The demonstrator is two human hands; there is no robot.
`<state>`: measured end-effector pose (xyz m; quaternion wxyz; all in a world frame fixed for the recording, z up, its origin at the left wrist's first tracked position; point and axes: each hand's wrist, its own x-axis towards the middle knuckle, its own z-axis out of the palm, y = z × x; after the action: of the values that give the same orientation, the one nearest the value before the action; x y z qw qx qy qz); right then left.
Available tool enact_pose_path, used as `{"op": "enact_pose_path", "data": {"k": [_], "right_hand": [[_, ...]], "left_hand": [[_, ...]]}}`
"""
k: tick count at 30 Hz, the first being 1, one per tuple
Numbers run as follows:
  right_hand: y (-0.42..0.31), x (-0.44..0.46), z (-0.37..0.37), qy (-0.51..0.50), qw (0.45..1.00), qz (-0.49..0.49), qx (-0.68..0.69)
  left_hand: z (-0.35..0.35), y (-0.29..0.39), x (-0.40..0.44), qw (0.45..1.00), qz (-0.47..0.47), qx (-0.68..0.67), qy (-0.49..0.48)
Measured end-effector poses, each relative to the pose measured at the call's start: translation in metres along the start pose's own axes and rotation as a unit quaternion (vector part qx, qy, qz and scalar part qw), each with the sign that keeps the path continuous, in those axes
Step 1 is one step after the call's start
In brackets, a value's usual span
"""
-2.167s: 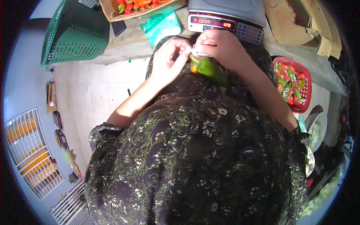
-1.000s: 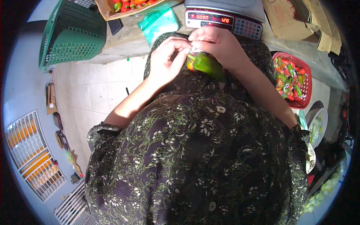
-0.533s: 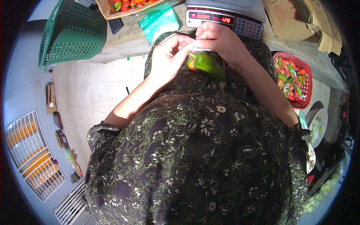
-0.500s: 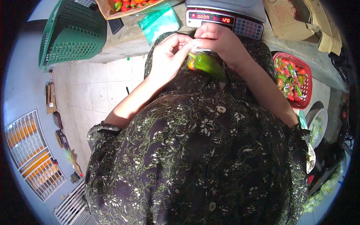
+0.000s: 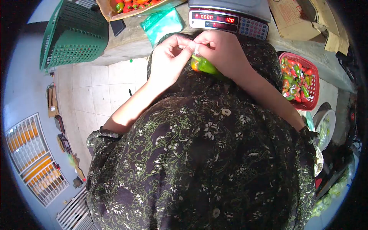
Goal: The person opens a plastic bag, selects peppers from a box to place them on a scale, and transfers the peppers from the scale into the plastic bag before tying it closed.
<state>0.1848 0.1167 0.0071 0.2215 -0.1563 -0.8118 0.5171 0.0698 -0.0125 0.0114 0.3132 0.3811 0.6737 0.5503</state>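
A clear plastic bag (image 5: 197,49) with green and orange-red peppers (image 5: 207,66) inside hangs over my lap, its gathered neck at my fingertips. My left hand (image 5: 171,57) pinches the neck from the left. From the right, my right hand (image 5: 222,51) is closed on the same neck, and its palm covers part of the peppers. Just beyond my hands stands a digital scale (image 5: 214,20) with red lit digits.
At the upper left are a green basket (image 5: 76,42), a box of peppers (image 5: 111,13) and green plastic bags (image 5: 163,25). A red basket (image 5: 315,82) of bagged peppers stands right, below a cardboard box (image 5: 289,23). A white basin (image 5: 331,126) is at the lower right.
My right hand has turned and come lower over the bag, so it now hides more of the green pepper. Both hands still hold the bag's neck.
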Motion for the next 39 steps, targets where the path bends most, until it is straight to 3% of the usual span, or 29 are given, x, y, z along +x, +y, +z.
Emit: {"op": "enact_pose_path", "data": {"k": [12,16,21,25,28,31,34,39], "right_hand": [[0.015,0.005,-0.002,-0.018,0.995,0.041,0.093],[0.025,0.005,-0.005,-0.05,0.993,-0.002,0.105],[0.023,0.004,-0.011,-0.094,0.98,0.047,0.168],[0.021,0.0,-0.009,-0.066,0.977,0.078,0.186],[0.027,-0.004,-0.006,-0.041,0.971,0.104,0.213],[0.031,-0.003,-0.006,-0.031,0.963,0.101,0.248],[0.029,-0.003,-0.006,-0.034,0.969,0.097,0.226],[0.025,-0.001,-0.012,-0.056,0.984,0.109,0.133]], "left_hand": [[-0.004,-0.008,0.013,0.999,-0.02,-0.047,-0.012],[-0.006,-0.021,0.018,0.991,0.019,-0.122,-0.055],[-0.004,-0.006,0.012,0.998,0.044,0.038,-0.031],[-0.005,0.005,0.009,0.979,0.092,0.18,-0.005],[-0.002,0.01,0.01,0.966,0.134,0.219,-0.009],[0.001,0.013,0.009,0.994,0.037,0.106,-0.01],[0.0,0.007,0.01,0.993,0.047,0.111,0.005],[-0.001,0.012,0.018,0.94,0.184,0.287,-0.008]]}}
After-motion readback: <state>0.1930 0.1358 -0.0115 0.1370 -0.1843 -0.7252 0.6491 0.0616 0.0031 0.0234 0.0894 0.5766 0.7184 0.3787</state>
